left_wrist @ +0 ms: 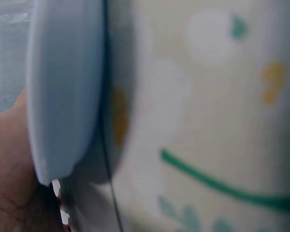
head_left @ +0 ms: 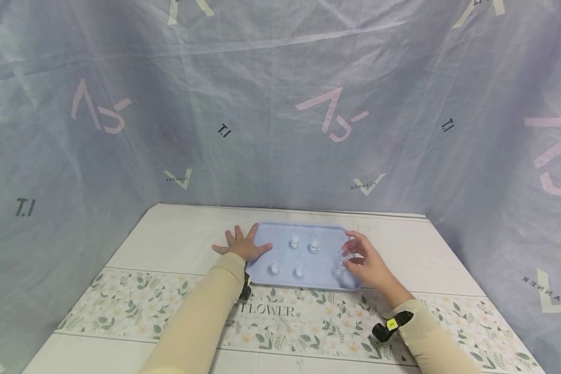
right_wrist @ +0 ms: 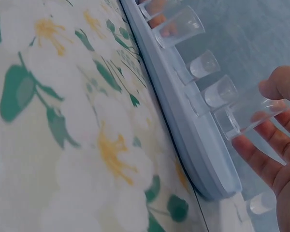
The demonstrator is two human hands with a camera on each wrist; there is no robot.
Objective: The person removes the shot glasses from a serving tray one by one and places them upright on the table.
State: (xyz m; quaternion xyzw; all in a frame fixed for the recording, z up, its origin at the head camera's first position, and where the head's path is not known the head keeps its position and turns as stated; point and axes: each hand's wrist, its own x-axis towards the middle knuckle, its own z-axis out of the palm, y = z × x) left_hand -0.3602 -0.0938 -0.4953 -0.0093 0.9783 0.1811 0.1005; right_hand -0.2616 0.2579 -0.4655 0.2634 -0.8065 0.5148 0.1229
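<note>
A light blue tray (head_left: 324, 267) lies on the table with small clear shot glasses on it. Two of these, a back left glass (head_left: 296, 240) and its neighbour (head_left: 315, 244), stand in a rear row. In a front row are a left glass (head_left: 275, 265) and another glass (head_left: 300, 268). At the tray's right end my right hand (head_left: 366, 264) pinches one more shot glass (right_wrist: 244, 116) between thumb and fingers. My left hand (head_left: 243, 248) rests with spread fingers over the tray's left edge, thumb on the tray.
The white table cover (head_left: 168, 234) carries a flower-printed band (head_left: 318, 314) in front of the tray. Grey printed cloth (head_left: 271, 130) hangs behind the table and along both sides. A black wrist camera (head_left: 387, 330) sits at the right sleeve.
</note>
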